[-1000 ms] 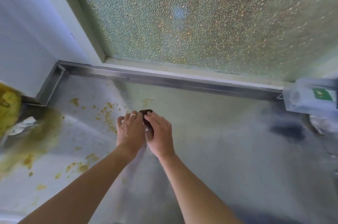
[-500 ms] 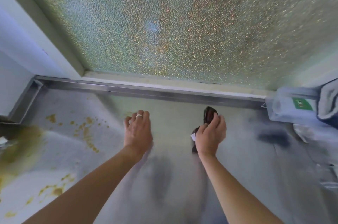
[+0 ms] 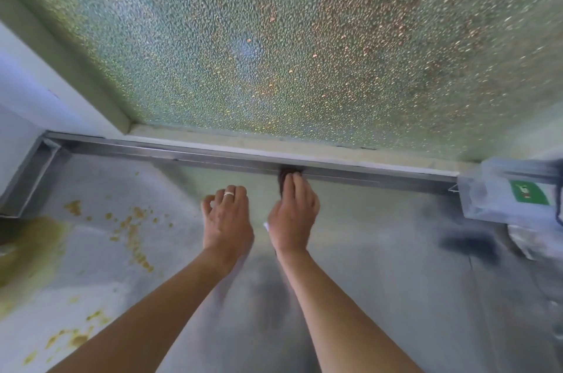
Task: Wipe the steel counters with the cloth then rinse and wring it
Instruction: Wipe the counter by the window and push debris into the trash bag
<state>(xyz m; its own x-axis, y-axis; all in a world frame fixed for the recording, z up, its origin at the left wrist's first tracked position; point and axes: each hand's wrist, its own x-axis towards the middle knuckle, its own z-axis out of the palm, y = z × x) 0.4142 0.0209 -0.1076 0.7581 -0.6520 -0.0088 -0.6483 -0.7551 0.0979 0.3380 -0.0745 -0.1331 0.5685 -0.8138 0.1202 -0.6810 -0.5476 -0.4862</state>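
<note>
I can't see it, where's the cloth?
In the head view, the dark cloth is under the right hand, pressed against the steel back ledge below the window.

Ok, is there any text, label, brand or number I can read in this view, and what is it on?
No text in this view can be read.
Green rectangular label with a small white mark, on the translucent plastic container at the right edge of the steel counter: too blurred to read.
Small white tag peeking out by the right hand: no lettering can be made out.
</note>
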